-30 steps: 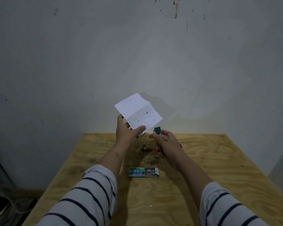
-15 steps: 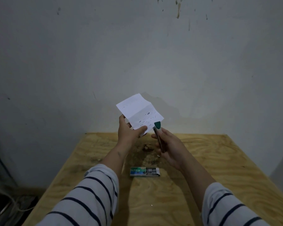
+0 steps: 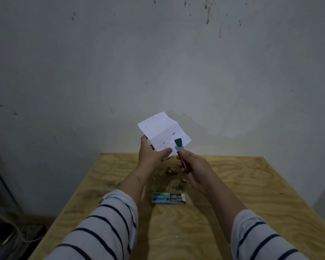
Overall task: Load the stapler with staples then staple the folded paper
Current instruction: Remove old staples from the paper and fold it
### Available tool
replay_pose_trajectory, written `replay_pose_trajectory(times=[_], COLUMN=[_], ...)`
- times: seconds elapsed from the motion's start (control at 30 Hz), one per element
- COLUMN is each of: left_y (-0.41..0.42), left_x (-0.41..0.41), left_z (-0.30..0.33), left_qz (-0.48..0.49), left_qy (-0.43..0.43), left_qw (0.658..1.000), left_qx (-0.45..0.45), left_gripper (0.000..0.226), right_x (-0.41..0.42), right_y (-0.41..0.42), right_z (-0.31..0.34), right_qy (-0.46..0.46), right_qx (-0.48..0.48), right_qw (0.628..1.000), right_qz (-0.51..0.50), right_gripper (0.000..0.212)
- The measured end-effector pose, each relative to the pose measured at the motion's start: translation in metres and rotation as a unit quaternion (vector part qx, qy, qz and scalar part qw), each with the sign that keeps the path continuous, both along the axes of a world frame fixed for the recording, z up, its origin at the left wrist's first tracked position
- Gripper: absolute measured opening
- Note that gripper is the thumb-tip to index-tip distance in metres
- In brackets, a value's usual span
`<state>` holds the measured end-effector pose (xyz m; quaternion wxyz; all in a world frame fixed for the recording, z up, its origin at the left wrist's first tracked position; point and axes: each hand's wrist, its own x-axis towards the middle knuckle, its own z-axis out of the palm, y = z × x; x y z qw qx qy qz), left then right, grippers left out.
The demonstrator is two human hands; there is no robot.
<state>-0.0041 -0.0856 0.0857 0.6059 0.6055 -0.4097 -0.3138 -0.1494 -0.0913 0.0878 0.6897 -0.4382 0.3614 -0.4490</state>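
My left hand [image 3: 152,156] pinches the lower corner of a white folded paper [image 3: 162,130], held up above the far part of the wooden table [image 3: 233,194]. In my right hand [image 3: 194,169] I grip a small stapler [image 3: 180,149] with a green tip. Its tip overlaps the paper's lower right edge. An open box of staples [image 3: 168,198] lies on the table below my hands, its drawer slid out to the right with staple strips showing.
A small loose metal piece [image 3: 184,180] and a bit of debris [image 3: 170,171] lie on a dark stained patch of the table. The pale wall [image 3: 158,62] stands right behind the table. Cables lie on the floor at the lower left [image 3: 13,237].
My right hand has raised the stapler and brought its green tip up and left onto the paper's lower right edge. The paper has stayed almost still.
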Motion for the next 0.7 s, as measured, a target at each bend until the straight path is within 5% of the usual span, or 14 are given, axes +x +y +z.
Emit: replay_pose_trajectory(times=[0.2, 0.3, 0.53, 0.7], left_y=[0.004, 0.006, 0.01, 0.011], left_x=[-0.005, -0.009, -0.017, -0.016], left_z=[0.0, -0.001, 0.009, 0.009], left_qz=[-0.048, -0.062, -0.048, -0.033], left_qy=[0.017, -0.004, 0.017, 0.016], left_qw=[0.999, 0.998, 0.999, 0.999], left_qx=[0.012, 0.015, -0.006, -0.008], left_gripper=[0.083, 0.081, 0.018, 0.016], right_x=[-0.006, -0.006, -0.006, -0.003], right_y=[0.0, 0.002, 0.01, 0.009], right_z=[0.001, 0.001, 0.008, 0.005], right_qy=[-0.015, -0.006, -0.099, -0.112], right_qx=[0.02, 0.033, 0.065, 0.077], right_qw=[1.0, 0.999, 0.993, 0.991], right_qz=[-0.01, 0.008, 0.008, 0.019], right_gripper=[0.018, 0.031, 0.022, 0.038])
